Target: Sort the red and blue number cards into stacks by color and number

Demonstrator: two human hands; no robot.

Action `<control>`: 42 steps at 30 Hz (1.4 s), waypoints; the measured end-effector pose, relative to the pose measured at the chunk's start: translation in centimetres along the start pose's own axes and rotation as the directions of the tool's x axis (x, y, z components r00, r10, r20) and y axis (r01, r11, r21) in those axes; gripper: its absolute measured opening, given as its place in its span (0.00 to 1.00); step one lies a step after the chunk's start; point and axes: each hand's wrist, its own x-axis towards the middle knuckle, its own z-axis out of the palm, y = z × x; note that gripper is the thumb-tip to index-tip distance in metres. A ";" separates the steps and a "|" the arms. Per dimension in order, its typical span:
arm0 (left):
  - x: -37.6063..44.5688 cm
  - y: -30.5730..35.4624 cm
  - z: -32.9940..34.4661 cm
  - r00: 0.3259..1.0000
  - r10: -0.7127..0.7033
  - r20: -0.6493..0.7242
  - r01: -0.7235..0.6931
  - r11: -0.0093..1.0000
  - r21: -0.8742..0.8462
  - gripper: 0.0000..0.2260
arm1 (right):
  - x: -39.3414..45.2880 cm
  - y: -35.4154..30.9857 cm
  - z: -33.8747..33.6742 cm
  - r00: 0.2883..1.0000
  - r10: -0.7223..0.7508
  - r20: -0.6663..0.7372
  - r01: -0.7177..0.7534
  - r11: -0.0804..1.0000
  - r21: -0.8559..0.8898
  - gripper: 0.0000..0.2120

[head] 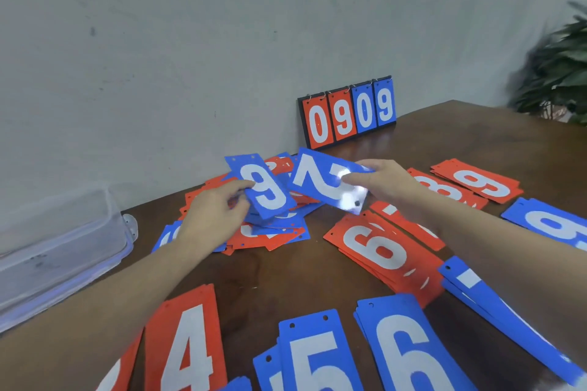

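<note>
The left hand (219,216) pinches a blue 9 card (263,187) between thumb and fingers, lifted over the unsorted heap (270,232) of mixed red and blue cards that lies near the desk's far edge against the wall (190,57). The right hand (381,182) grasps a blue 2 card (327,182) by its right end, holding it tilted just beside the 9, their near corners almost touching.

Sorted stacks ring the hands. Toward the right edge of the desk (286,279) lie a red 6 stack (381,251), a red 8 stack (444,189), a red stack (479,181) whose digit reads as 6 or 9, and a blue stack (556,222) cut by the frame. Along the near edge sit a red 4 stack (187,343), a blue 5 stack (317,355), a blue 6 stack (409,349) and another blue stack (508,311) partly under the right forearm. Bare wood shows between the heap and the near stacks.

A scoreboard flip stand (347,111) reading 0909 stands at the far edge against the wall. A clear plastic box (57,247) rests at the left edge. A leafy plant (559,67) stands beyond the far right corner.
</note>
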 end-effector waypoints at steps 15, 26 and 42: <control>-8.1 1.5 -5.3 0.977 -0.200 -0.068 0.140 0.854 -0.501 0.16 | -9.1 -3.6 0.3 0.989 -0.060 0.135 0.089 0.970 -0.226 0.15; -15.7 1.1 -9.3 0.981 -0.190 0.049 0.186 0.820 -0.542 0.44 | -14.6 -4.6 2.9 0.981 -0.045 0.190 0.047 0.999 -0.007 0.10; -28.7 -4.3 -22.2 0.848 -0.487 -0.207 0.283 0.747 -0.601 0.16 | -20.6 -9.0 21.1 0.812 -0.144 0.566 0.159 0.987 0.023 0.03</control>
